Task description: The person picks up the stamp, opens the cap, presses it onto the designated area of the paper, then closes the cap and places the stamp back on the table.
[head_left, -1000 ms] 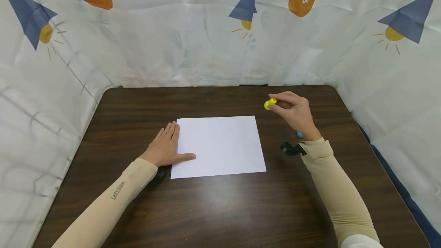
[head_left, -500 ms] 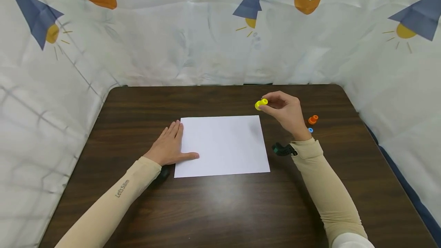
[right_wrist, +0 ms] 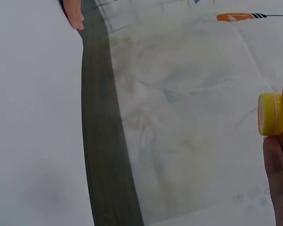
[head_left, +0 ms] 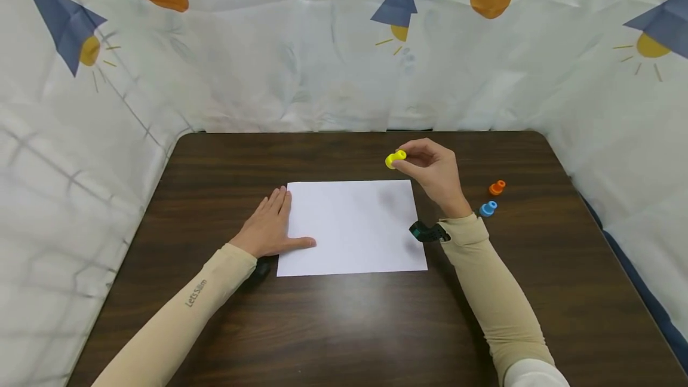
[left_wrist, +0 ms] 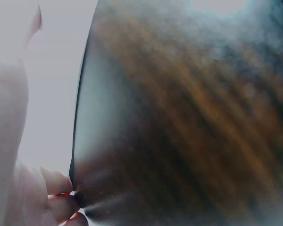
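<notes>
A white sheet of paper [head_left: 355,226] lies on the dark wooden table. My left hand [head_left: 271,226] rests flat at its left edge, the fingers straight along the side and the thumb stretched over the sheet. Above the far right corner of the paper, my right hand [head_left: 432,172] pinches a small yellow stamp [head_left: 395,159] between thumb and fingers. The right wrist view shows the stamp's wide round end [right_wrist: 270,114], with a pale pinkish face turned left. Fingers cover part of its narrower end.
An orange stamp [head_left: 497,187] and a blue stamp [head_left: 488,208] stand on the table [head_left: 564,291], right of my right forearm. A white printed cloth [head_left: 242,70] hangs behind the table and along both sides.
My right hand has moved left with the yellow stamp, nearer the paper. The orange and blue stamps have come out from behind it. My left hand stays on the sheet.
</notes>
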### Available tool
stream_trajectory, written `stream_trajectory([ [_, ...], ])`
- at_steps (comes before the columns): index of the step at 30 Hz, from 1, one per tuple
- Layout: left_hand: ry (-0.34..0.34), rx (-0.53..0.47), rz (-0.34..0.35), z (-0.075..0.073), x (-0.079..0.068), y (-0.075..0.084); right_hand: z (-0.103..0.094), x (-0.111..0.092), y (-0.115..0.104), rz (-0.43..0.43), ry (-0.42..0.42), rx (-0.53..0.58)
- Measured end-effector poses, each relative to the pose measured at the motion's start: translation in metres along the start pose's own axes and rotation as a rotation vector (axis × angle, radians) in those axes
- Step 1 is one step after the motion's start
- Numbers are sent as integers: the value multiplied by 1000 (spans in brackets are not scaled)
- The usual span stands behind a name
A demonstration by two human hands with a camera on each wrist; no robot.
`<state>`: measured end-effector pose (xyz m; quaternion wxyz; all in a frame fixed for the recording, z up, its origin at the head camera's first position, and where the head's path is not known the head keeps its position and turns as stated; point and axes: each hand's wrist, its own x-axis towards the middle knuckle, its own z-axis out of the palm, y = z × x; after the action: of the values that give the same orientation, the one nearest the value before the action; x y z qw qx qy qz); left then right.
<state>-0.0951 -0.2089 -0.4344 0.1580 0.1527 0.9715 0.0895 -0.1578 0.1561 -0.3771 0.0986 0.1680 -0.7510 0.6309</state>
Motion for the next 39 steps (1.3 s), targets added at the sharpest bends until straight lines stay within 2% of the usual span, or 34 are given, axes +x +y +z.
stream_trajectory([
  [10, -6, 0, -1, 0, 0, 1, 17, 9, 1, -40, 12, 69],
  [24, -5, -60, -22, 2, 2, 6, 32, 16, 4, -44, 22, 124],
  [33, -2, -62, -25, 3, 6, 7, 31, 16, 14, -33, 1, 163],
  [37, -4, -55, -24, -4, 7, 6, 29, 16, 18, -29, -3, 165],
  [39, 17, -51, -19, -10, 10, 8, 27, 17, 19, -30, 3, 163],
])
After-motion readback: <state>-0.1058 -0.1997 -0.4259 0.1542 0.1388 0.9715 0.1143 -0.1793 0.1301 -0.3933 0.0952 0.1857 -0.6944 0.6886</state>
